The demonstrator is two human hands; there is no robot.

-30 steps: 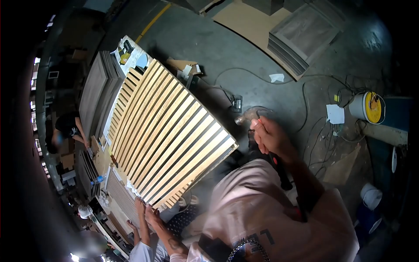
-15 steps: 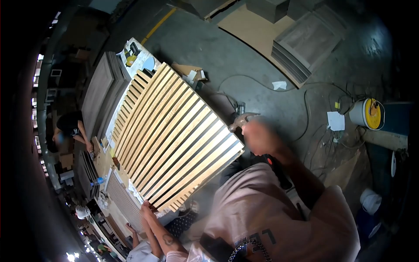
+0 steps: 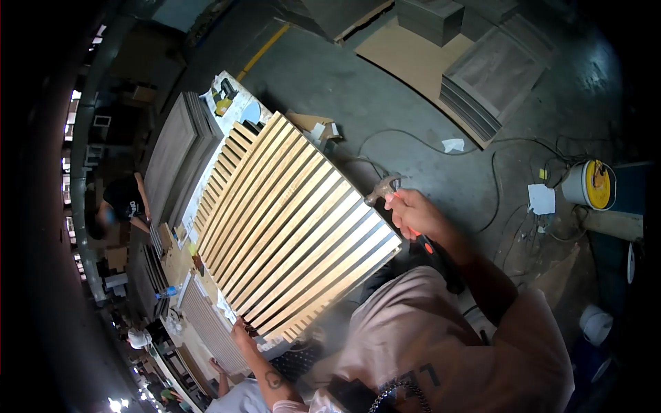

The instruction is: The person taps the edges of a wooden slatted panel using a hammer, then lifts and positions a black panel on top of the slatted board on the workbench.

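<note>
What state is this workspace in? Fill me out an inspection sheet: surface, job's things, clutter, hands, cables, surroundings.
Surface: pale tabletop, largely covered by the slatted panel.
Job's things: slatted panel lies slats up; hammer has its head at the panel's edge, contact unclear.
Clutter: cardboard box beside the table; paper sheet and yellow-lidded bucket beyond the hammer.
Hands: right hand grips the hammer; left hand is at a panel corner, grip unclear.
Cables: dark cable loops loosely across the floor.
Surroundings: stacked boards on the floor; a co-worker beyond the table.
</note>
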